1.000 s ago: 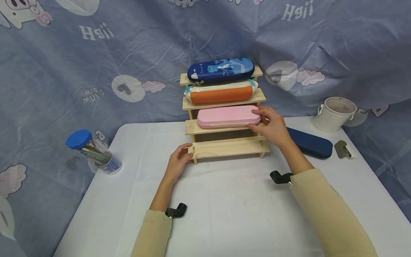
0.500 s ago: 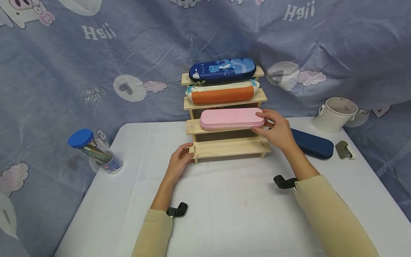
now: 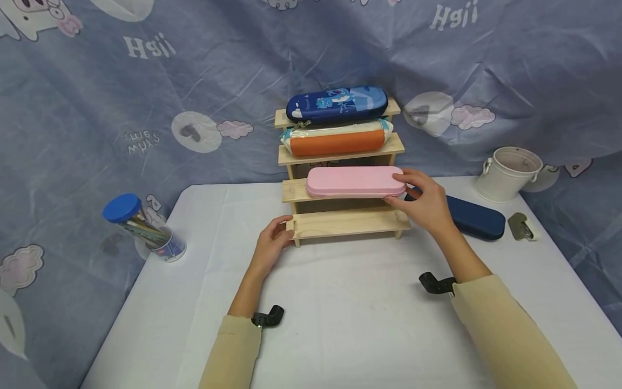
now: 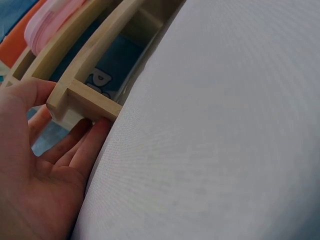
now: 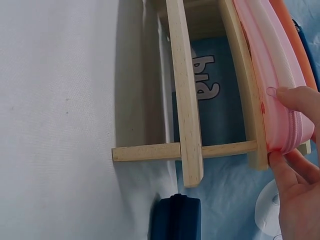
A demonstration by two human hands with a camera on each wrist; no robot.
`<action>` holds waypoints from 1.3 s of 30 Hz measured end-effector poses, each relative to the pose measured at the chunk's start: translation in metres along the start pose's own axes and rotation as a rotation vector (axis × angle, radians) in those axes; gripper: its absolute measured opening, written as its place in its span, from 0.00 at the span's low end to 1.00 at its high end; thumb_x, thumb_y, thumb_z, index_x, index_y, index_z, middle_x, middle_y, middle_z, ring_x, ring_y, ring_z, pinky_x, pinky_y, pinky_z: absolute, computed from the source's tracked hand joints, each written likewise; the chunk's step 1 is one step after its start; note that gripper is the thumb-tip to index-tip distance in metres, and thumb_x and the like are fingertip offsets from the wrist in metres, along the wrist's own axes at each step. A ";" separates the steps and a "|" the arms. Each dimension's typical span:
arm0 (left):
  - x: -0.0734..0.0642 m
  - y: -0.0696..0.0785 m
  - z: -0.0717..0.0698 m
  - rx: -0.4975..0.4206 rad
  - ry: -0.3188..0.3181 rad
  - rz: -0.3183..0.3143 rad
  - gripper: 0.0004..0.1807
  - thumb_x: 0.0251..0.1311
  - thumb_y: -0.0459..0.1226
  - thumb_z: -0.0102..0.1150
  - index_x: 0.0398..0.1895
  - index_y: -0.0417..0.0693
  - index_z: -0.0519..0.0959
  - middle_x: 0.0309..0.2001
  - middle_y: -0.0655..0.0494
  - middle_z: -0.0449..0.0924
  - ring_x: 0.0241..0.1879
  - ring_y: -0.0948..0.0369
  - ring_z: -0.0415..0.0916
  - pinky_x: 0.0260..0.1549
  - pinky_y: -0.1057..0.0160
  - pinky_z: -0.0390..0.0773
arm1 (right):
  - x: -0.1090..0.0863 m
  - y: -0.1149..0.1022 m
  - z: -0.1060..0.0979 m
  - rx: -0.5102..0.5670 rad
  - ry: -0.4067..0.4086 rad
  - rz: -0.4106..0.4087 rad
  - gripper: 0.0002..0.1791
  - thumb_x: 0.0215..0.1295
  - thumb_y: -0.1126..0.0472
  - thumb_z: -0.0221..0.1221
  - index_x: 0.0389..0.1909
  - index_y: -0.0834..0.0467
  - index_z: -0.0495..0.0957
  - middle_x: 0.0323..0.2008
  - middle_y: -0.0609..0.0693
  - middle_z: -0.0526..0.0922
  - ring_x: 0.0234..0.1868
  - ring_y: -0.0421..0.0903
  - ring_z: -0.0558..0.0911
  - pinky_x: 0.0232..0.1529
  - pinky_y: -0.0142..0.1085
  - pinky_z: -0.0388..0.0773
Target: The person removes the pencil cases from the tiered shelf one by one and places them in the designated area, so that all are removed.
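A stepped wooden rack (image 3: 350,225) stands on the white table. At its lowest step's left end, my left hand (image 3: 272,242) grips the wood; the left wrist view shows the thumb on the step's end and fingers under it. A pink zippered pencil case (image 3: 355,181) lies along the step above. My right hand (image 3: 425,202) pinches that case's right end, thumb by the zip in the right wrist view (image 5: 300,165). Higher up sit an orange and white pencil case (image 3: 337,143) and, on top, a dark blue pencil case with a cartoon print (image 3: 335,105).
A navy case (image 3: 473,216) lies right of the rack, partly behind my right hand. Beyond it are a sharpener-like green and white item (image 3: 522,227) and a white bucket (image 3: 508,174). A blue-lidded jar of sticks (image 3: 143,227) leans at left. A patterned curtain (image 3: 194,81) hangs behind.
My right hand has drawn the pink pencil case a little to the right and toward me along its step. The left hand keeps its place on the rack.
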State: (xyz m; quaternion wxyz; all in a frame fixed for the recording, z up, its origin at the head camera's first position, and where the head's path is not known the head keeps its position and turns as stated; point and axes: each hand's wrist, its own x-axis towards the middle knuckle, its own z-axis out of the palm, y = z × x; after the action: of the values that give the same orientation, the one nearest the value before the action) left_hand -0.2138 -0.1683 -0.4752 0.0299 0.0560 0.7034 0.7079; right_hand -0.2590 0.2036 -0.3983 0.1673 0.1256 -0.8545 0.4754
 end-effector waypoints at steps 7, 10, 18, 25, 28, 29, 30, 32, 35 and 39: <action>0.000 0.002 0.001 0.009 -0.004 -0.016 0.23 0.64 0.32 0.56 0.63 0.43 0.70 0.58 0.39 0.71 0.52 0.52 0.76 0.47 0.56 0.80 | -0.006 0.002 -0.006 -0.015 0.021 0.010 0.32 0.48 0.55 0.75 0.56 0.56 0.79 0.60 0.49 0.73 0.61 0.48 0.71 0.55 0.38 0.75; -0.001 0.002 0.001 0.014 -0.004 -0.022 0.23 0.65 0.32 0.56 0.63 0.44 0.71 0.58 0.40 0.71 0.52 0.52 0.76 0.47 0.55 0.80 | -0.009 0.003 -0.008 -0.026 0.036 0.005 0.31 0.48 0.54 0.75 0.56 0.55 0.80 0.59 0.49 0.73 0.61 0.47 0.71 0.54 0.36 0.75; 0.000 0.002 0.001 0.033 -0.010 -0.002 0.23 0.65 0.32 0.55 0.64 0.43 0.69 0.59 0.39 0.70 0.53 0.52 0.75 0.47 0.56 0.80 | -0.018 0.007 -0.015 -0.026 0.066 -0.007 0.32 0.46 0.54 0.75 0.55 0.54 0.80 0.58 0.47 0.74 0.60 0.45 0.72 0.52 0.33 0.76; -0.001 0.001 0.001 0.029 -0.011 0.011 0.24 0.65 0.30 0.54 0.64 0.40 0.69 0.58 0.38 0.70 0.52 0.52 0.76 0.47 0.55 0.80 | -0.026 0.009 -0.022 -0.048 0.083 -0.008 0.31 0.46 0.55 0.76 0.54 0.54 0.81 0.58 0.45 0.74 0.59 0.44 0.72 0.51 0.32 0.76; 0.002 -0.004 0.000 0.013 -0.001 0.012 0.23 0.64 0.31 0.55 0.64 0.42 0.70 0.57 0.39 0.71 0.52 0.52 0.76 0.46 0.55 0.81 | -0.029 0.008 -0.024 -0.063 0.095 -0.014 0.31 0.46 0.55 0.76 0.55 0.53 0.81 0.58 0.44 0.74 0.59 0.44 0.73 0.51 0.32 0.76; 0.002 -0.005 0.000 0.008 -0.001 0.013 0.23 0.64 0.31 0.55 0.63 0.41 0.70 0.57 0.39 0.72 0.52 0.51 0.76 0.46 0.55 0.81 | -0.030 0.008 -0.025 -0.066 0.099 -0.018 0.30 0.46 0.55 0.76 0.54 0.52 0.81 0.58 0.44 0.74 0.59 0.43 0.73 0.51 0.32 0.76; 0.002 -0.005 -0.001 0.005 -0.001 0.014 0.23 0.64 0.31 0.56 0.63 0.41 0.70 0.57 0.39 0.72 0.52 0.51 0.76 0.46 0.55 0.81 | -0.030 0.008 -0.026 -0.069 0.104 -0.021 0.30 0.46 0.55 0.76 0.54 0.52 0.81 0.58 0.44 0.74 0.59 0.43 0.73 0.51 0.31 0.76; 0.002 -0.005 -0.001 -0.001 -0.001 0.015 0.23 0.64 0.31 0.56 0.63 0.41 0.70 0.56 0.39 0.72 0.52 0.51 0.76 0.46 0.54 0.81 | -0.032 0.009 -0.028 -0.072 0.113 -0.031 0.30 0.46 0.56 0.76 0.54 0.51 0.82 0.58 0.44 0.75 0.59 0.42 0.73 0.51 0.32 0.77; 0.000 -0.001 0.000 0.007 -0.012 0.020 0.24 0.64 0.31 0.55 0.64 0.39 0.69 0.56 0.38 0.72 0.52 0.52 0.76 0.47 0.53 0.80 | -0.034 0.008 -0.030 -0.061 0.129 -0.041 0.30 0.45 0.57 0.76 0.53 0.51 0.82 0.58 0.45 0.75 0.58 0.41 0.73 0.51 0.32 0.77; 0.000 0.000 0.000 0.008 -0.013 0.022 0.24 0.64 0.31 0.55 0.64 0.39 0.69 0.57 0.37 0.71 0.52 0.52 0.76 0.48 0.53 0.80 | -0.036 0.008 -0.031 -0.047 0.143 -0.040 0.30 0.45 0.58 0.76 0.53 0.50 0.82 0.57 0.44 0.75 0.58 0.40 0.73 0.51 0.29 0.76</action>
State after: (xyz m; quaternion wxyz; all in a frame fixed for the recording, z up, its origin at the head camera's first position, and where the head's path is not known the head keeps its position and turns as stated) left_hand -0.2139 -0.1683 -0.4756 0.0267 0.0685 0.7053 0.7051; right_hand -0.2234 0.2364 -0.4033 0.2403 0.1044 -0.8488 0.4593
